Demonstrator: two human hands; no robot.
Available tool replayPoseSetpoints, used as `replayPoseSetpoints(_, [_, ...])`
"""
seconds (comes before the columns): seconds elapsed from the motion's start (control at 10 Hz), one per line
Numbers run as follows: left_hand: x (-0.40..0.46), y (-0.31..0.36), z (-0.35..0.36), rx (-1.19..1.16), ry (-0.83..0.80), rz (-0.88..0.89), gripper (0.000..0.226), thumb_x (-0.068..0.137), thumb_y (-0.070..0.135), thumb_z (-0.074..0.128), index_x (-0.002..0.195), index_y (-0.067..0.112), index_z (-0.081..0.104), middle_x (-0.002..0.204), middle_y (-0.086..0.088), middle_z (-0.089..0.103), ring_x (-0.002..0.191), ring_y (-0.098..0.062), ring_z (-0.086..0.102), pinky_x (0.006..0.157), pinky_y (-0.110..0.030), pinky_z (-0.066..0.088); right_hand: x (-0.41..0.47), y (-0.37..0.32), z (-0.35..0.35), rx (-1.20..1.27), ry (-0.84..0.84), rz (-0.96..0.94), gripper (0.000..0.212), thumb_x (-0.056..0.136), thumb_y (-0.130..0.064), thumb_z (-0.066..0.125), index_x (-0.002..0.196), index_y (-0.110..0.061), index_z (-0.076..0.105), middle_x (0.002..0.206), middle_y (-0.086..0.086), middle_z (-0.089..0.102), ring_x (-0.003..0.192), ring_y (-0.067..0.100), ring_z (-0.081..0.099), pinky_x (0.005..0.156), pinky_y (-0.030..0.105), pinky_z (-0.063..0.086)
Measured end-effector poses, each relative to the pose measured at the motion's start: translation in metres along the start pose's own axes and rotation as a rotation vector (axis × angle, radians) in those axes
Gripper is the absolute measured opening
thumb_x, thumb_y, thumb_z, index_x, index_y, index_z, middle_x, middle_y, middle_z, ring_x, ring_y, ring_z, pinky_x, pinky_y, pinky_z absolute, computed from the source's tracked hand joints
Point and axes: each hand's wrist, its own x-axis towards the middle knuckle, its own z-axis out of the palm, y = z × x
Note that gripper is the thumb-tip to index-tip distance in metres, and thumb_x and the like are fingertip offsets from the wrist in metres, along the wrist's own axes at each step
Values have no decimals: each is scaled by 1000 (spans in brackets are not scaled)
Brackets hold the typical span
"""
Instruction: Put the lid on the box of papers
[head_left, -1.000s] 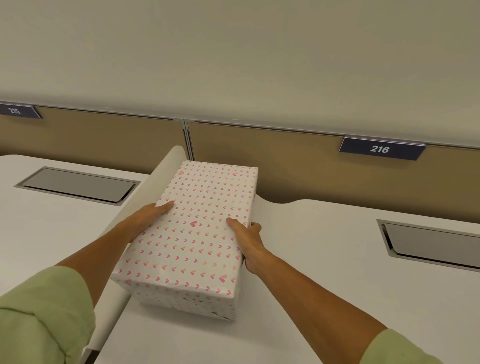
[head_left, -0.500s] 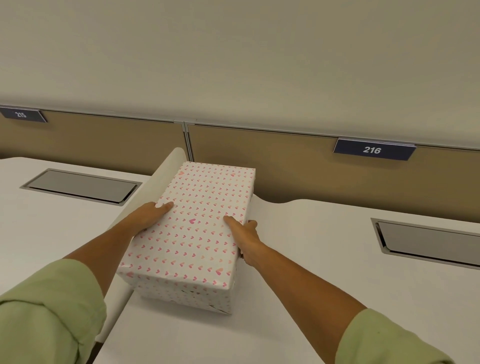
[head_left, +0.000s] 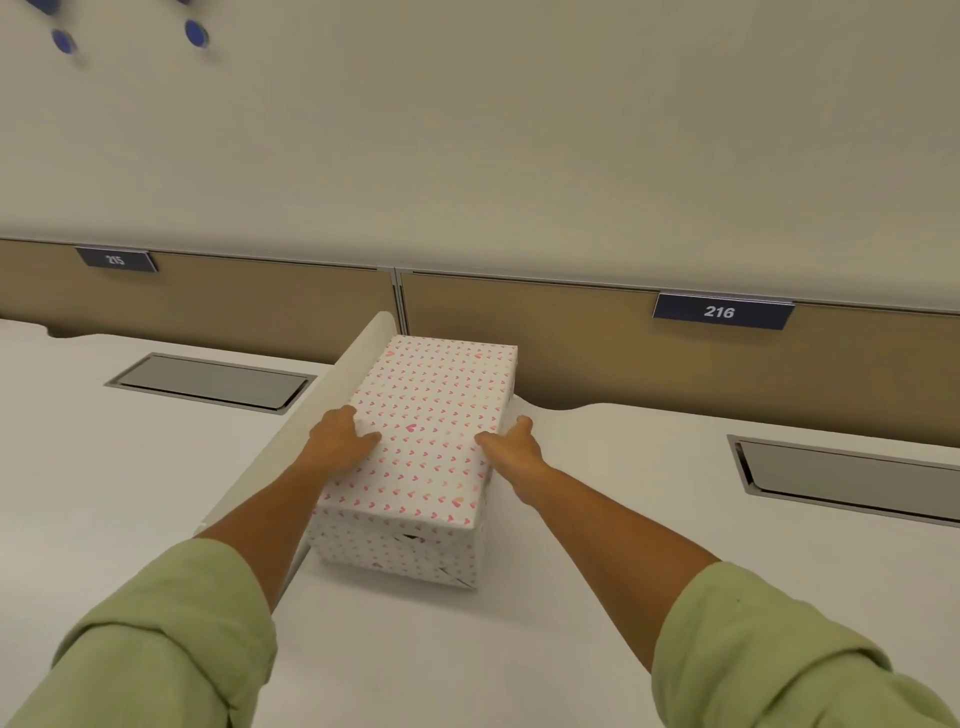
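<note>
On the tabletop (head_left: 597, 519) straight ahead, the box (head_left: 431, 441) is running lengthwise away from me. My left hand (head_left: 340, 441) and right hand (head_left: 511, 447) are clasping its long sides, equally near, thumbs on top.

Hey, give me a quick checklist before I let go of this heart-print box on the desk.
1. Box resting on the desk: ok, its base sits on the white top.
2. Lid seated: cannot tell; no seam between lid and box shows through the heart pattern.
3. Left hand placed: ok, it presses the left top edge.
4. Right hand placed: ok, thumb on the top edge, fingers down the right side.
5. Near end face intact: not ok, dark tears or folds show at the lower right.
6. Papers inside: cannot tell, the box is closed over.
</note>
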Motion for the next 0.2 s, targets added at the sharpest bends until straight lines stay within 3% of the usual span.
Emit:
replayPoseSetpoints(0.1, [-19,6,-1,14,29,69,73,92,43,62,151,12,33,159,-11,32,143,-32,36,115,-46,31,-21,-2,-8,-105,-10,-57,73,95,-34,66,149,-20,19,144,9,49,120,25,55,80,33,45])
replayPoseSetpoints(0.2, [-34,17,2,66,75,146,75,91,49,60,151,14,32,159,-9,33,144,-31,34,116,-47,30,-36,-1,-15,-192,-19,-147,78,94,-35,67,152,-20,17,149,9,46,135,30,49,87,37,47])
